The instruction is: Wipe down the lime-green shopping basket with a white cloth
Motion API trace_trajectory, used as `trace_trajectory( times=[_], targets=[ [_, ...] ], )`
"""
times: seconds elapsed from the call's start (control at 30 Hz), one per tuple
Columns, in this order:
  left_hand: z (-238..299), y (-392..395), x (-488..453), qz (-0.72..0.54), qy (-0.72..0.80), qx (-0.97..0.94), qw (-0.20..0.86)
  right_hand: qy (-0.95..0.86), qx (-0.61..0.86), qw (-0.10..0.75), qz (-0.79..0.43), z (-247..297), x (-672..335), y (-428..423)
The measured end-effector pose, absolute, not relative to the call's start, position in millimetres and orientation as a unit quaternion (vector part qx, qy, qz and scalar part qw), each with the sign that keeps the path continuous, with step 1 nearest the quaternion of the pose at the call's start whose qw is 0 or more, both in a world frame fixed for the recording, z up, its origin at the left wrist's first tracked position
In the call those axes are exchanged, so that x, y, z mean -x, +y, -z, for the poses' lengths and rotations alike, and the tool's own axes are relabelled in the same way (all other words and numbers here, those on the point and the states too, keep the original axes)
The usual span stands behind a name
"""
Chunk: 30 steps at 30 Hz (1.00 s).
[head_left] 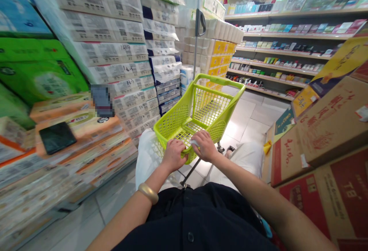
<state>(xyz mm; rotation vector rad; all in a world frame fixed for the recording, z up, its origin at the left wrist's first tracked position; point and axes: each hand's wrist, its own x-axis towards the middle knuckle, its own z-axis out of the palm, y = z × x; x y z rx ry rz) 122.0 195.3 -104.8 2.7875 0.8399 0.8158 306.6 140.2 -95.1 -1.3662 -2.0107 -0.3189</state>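
Note:
A lime-green plastic shopping cart basket (215,89) stands in front of me in a shop aisle, with nothing visible inside it. My left hand (173,155) is closed over the basket's near rim. My right hand (204,146) grips the same rim just beside it, with something small and white under its fingers that I cannot make out. A gold bangle (148,192) sits on my left wrist. The cart's thin metal stem (190,173) runs down below my hands.
Stacked packs of tissue and paper rolls (109,51) line the left side, with a dark phone (56,137) lying on one pack. Brown cardboard boxes (324,136) crowd the right. Shelves of small boxed goods (281,47) run along the back right. White floor tiles (250,116) lie ahead.

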Motion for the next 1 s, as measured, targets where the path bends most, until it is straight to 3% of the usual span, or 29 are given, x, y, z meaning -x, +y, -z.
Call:
trace_trajectory(
  times=[0.17,0.4,0.63,1.0],
  targets=[
    [104,196,-121,-0.260,0.273,-0.924,0.060,-0.825,0.466,0.299,0.114,97,-303,143],
    [103,194,-122,-0.274,0.279,-0.918,0.065,-0.721,0.580,0.351,0.143,90,-334,152],
    [103,196,-121,-0.266,0.273,-0.922,0.067,-0.823,0.472,0.293,0.114,96,-304,145],
    [100,211,-120,-0.258,0.256,-0.928,0.075,-0.726,0.600,0.294,0.163,85,-372,169]
  ],
)
